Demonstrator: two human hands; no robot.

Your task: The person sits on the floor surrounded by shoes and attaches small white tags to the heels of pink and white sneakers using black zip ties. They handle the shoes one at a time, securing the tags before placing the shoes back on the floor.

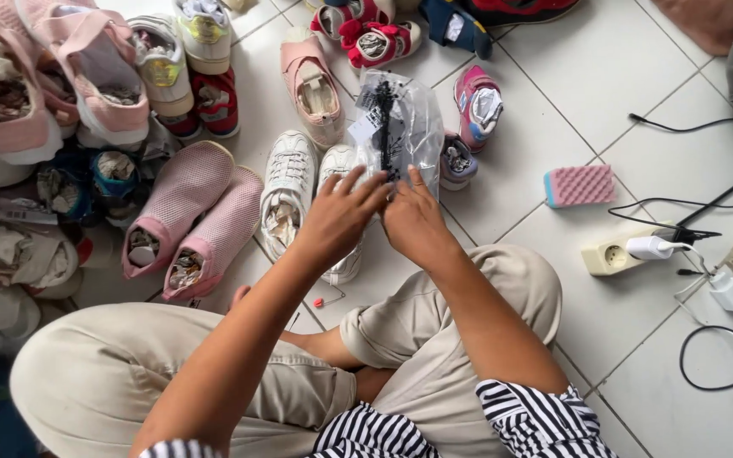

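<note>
- Head view: your left hand (337, 216) and right hand (413, 222) meet at the near end of a clear bag (400, 127), above the white tiled floor (553, 76).
- The bag's long axis runs away from you, near end at your fingertips, far end up towards the shoe pile; it leans slightly left at the top.
- Inside the bag you can see something dark running along its length, and a white tag sits on its left side. What the dark item is cannot be told.
- Your left fingers are curled over the bag's lower edge and pinch it; your right fingers are closed on the same edge, thumb side hidden.
- Just under the bag lie white shoes (290, 191), one stuffed with paper.
- Left of them, pink shoes (201, 216) point away from you, paper crumpled in their openings.
- Right of the bag a small pink and blue shoe (477, 106) lies with white stuffing inside.
- Further right, a pink sponge (580, 185) lies flat, well apart from the bag.
- Near it, a socket strip (617, 253) holds a white plug (651, 247), black cables trailing off.
</note>
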